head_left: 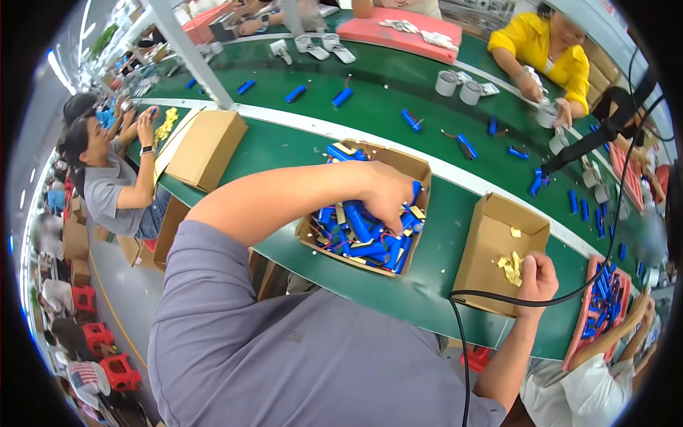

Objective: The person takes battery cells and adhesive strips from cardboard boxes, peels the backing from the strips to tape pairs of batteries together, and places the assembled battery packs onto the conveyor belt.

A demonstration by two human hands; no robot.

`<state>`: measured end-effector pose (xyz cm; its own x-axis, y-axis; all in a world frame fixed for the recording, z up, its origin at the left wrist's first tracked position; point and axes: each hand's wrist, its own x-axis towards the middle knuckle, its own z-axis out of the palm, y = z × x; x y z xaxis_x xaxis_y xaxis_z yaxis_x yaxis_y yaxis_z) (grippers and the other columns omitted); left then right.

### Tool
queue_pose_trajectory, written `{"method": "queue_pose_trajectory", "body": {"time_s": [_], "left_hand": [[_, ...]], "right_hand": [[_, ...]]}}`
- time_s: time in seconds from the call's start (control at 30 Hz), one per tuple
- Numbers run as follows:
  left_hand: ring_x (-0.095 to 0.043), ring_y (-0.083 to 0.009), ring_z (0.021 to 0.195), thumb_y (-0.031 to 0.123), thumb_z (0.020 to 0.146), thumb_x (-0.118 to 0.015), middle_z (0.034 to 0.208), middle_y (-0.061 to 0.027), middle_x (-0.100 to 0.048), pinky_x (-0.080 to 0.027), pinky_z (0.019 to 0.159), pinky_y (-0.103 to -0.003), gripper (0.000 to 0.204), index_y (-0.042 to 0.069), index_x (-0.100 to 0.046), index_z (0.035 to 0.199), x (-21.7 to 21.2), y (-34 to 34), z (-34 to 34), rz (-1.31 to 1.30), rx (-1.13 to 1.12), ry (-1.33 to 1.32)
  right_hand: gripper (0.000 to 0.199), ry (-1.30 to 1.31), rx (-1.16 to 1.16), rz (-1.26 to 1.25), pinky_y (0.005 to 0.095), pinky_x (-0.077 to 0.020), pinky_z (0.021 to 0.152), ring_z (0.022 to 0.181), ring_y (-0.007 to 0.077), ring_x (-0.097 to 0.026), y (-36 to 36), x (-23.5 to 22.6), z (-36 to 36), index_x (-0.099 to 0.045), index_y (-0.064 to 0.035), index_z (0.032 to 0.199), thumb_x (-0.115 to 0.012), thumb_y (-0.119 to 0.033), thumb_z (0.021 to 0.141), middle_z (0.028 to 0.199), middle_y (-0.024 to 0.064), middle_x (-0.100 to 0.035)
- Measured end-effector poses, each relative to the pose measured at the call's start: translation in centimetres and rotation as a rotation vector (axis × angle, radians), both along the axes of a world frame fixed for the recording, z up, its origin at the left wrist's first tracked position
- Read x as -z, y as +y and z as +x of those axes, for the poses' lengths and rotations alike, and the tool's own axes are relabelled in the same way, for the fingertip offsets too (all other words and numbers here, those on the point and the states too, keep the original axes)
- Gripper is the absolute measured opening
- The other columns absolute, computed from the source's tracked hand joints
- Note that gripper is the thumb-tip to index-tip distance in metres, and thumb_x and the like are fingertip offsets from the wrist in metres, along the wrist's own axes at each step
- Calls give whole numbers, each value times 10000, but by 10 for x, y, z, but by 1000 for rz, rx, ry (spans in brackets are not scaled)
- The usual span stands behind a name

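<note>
Blue cylindrical battery packs point(358, 222) lie heaped in an open cardboard box point(421, 171) on the green workbench point(442, 238), the left hand point(388, 198) among them with fingers bent; I cannot tell whether it grips one. I see the right hand point(538, 282) curled narrow at a second box point(475, 262), near crumpled yellow scraps point(511, 269), its grip unclear to me.

Two bare hands, one left point(388, 196) and one right point(538, 285); three cardboard boxes point(206, 151) on the near surface point(440, 238); blue cylinders point(358, 220) in one box, too heaped to count, and more than ten loose ones point(411, 119) beyond; two white gloves point(439, 40); three red stools point(119, 371) along the left aisle; one person in yellow point(537, 46).
</note>
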<state>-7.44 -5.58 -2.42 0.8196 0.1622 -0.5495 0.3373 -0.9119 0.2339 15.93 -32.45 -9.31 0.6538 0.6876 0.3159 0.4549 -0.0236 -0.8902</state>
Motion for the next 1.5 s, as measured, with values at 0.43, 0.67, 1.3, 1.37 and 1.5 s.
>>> {"method": "queue_pose_trajectory", "body": {"time_s": [0.43,0.67,1.3,1.37,1.5], "left_hand": [[-610,-339,891,300,680,-740,942,-166,-631,-469,773,-421,410,18,-621,953,10,-4,-25,-33,84,-311],[-639,-249,760,207,696,-714,812,-119,-652,-500,676,-353,303,19,-614,912,15,7,-44,-229,-223,-762],[-637,-165,746,49,826,-600,864,-102,-641,-548,689,-320,154,23,-547,968,-4,23,-52,-1209,-1043,-1460],[-638,-161,747,69,833,-604,861,-99,-641,-549,684,-319,147,31,-546,962,-7,19,-50,-1217,-1049,-1473],[-641,-173,748,103,843,-610,863,-96,-641,-553,693,-321,139,43,-552,955,-8,5,-49,-1223,-1052,-1465]], "right_hand": [[102,59,43,40,212,-441,673,726,76,-528,-11,9,-8,-600,29,859,-592,-70,885,798,25,-592],[114,60,38,84,206,-437,660,708,76,-523,-6,5,-16,-600,24,857,-600,-85,890,787,24,-590],[129,63,-442,134,227,-479,668,748,102,-577,103,-58,-116,-623,13,940,-643,-44,826,849,52,-622],[226,87,-507,174,242,-494,673,845,110,-572,123,-63,-130,-606,-1,1042,-641,-48,824,945,68,-606],[500,-143,-455,51,368,-470,857,1026,282,-565,154,-71,-146,-546,-15,1171,-717,-161,725,1121,150,-578]]}}
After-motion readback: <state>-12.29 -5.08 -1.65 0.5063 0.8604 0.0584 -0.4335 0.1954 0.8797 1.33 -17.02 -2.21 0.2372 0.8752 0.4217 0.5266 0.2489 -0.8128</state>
